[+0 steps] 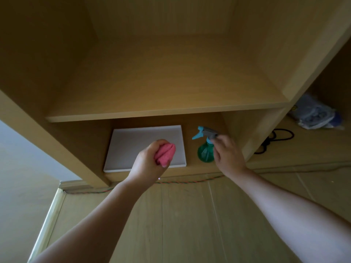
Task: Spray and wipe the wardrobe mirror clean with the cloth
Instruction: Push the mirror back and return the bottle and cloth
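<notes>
My left hand point(147, 160) grips a bunched pink cloth point(165, 152) over a flat white-framed panel point(129, 147) that lies on the bottom shelf of the wooden wardrobe. To its right stands a green spray bottle point(205, 152) with a blue and grey trigger head point(205, 132). My right hand point(228, 154) is at the bottle's neck, fingers curled beside it; whether they close round it is hidden by the hand.
A wide bare wooden shelf point(163, 112) juts out above the bottom compartment. A side panel point(266, 130) divides off the right compartment, which holds a plastic-wrapped bundle point(315, 114) and a black cable point(279, 137). A twisted cord point(190, 181) runs along the wooden floor.
</notes>
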`<state>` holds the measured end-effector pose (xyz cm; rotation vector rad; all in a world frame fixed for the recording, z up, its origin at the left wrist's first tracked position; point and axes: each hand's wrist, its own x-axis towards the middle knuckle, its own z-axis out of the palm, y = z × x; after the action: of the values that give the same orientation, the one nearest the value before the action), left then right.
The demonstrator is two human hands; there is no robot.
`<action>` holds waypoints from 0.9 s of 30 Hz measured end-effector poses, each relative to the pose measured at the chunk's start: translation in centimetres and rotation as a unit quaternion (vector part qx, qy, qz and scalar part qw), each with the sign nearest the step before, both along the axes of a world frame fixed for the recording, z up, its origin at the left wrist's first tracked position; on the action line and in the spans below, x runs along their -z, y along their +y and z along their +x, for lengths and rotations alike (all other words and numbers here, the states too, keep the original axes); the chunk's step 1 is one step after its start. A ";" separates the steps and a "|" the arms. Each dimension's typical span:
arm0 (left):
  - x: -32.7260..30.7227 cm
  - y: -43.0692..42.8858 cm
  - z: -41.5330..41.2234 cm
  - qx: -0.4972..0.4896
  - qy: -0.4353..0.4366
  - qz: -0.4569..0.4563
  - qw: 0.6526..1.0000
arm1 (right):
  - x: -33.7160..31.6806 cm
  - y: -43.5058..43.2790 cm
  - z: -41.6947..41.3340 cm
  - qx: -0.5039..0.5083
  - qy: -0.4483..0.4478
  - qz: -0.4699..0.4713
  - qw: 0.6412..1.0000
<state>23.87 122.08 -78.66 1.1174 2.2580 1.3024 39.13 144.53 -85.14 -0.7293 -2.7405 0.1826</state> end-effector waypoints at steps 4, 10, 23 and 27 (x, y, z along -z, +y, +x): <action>0.4 0.1 0.0 -0.001 0.021 -0.006 1.000 | 1.7 -1.2 0.1 -0.055 -0.192 -0.057 0.978; 0.7 -0.4 -0.6 -0.011 0.013 -0.011 1.000 | 2.9 -0.2 -1.7 -0.030 -0.220 -0.081 0.972; -0.1 -1.7 -1.5 0.023 -0.038 -0.072 0.996 | -6.6 -9.7 -7.5 -0.160 0.034 -0.575 0.802; -1.0 -2.8 -1.8 0.047 -0.073 -0.074 0.993 | -6.3 -9.6 -8.3 -0.123 0.042 -0.537 0.833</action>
<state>22.03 119.26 -77.71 1.0283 2.1311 1.1216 30.84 134.91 -78.84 -0.5326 -2.4363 1.8432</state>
